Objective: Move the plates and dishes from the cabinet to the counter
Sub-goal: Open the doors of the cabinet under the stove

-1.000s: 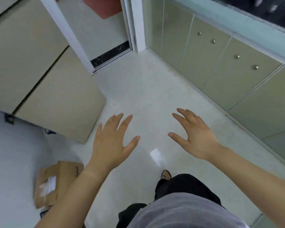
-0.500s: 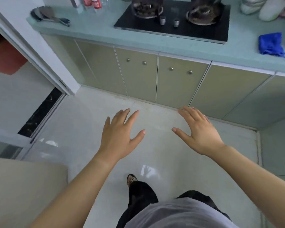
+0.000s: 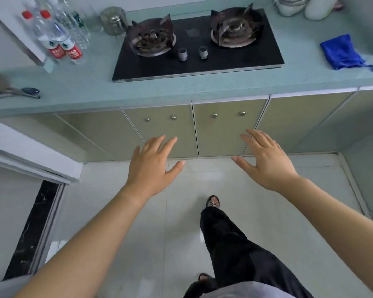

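Observation:
My left hand (image 3: 152,168) and my right hand (image 3: 267,162) are stretched out in front of me, palms down, fingers spread, holding nothing. They hover above the floor in front of the beige cabinet doors (image 3: 226,130) under the pale green counter (image 3: 181,89). All the cabinet doors are closed, each with small round metal knobs. No plates or dishes can be seen in the cabinet. White bowls or dishes (image 3: 289,5) stand at the back right of the counter, cut off by the frame edge.
A black two-burner gas hob (image 3: 198,59) is set into the counter. Water bottles (image 3: 58,39) and a jar stand at its left, metal utensils (image 3: 13,91) at the far left, a blue cloth (image 3: 342,52) at the right. A doorway sill (image 3: 30,231) is at the left.
The view has swung from the floor and doorway round to the counter and hob. My hands have stayed open and spread, now closer to the cabinet doors. One leg has stepped forward.

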Motion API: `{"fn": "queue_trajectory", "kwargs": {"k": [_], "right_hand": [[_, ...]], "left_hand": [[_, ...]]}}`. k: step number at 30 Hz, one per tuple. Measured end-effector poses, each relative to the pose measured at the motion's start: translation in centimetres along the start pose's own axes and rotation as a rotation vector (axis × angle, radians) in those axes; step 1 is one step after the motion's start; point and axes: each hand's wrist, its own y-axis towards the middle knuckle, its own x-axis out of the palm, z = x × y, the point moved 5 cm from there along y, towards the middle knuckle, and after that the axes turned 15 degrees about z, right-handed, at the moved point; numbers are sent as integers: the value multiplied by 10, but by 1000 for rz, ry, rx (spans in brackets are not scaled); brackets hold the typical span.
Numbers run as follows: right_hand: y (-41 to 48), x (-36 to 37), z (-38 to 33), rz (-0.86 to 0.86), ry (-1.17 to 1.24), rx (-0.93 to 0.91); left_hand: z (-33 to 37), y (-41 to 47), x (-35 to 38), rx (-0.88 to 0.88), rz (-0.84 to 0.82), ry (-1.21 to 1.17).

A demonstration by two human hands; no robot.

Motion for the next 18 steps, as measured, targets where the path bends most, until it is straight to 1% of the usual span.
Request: {"fn": "queue_trajectory", "kwargs": {"k": [4,7,11,14,16,18], "right_hand": [[86,42,3,9,6,34],[150,74,6,-9,13,54],[221,111,16,-41,-3,86],[264,141,34,-59,-29,157],[284,161,48,-59,-45,237],[296,176,57,-18,-37,315]], "left_hand": [[-38,76,34,35,-24,5],[-61,133,55,40,-75,11],[-82,207,85,106,-134,22],[-91,256,114,177,-157,-6],[-94,287,140,244,-188,-31],[-92,315,165,319,-215,-52]]}}
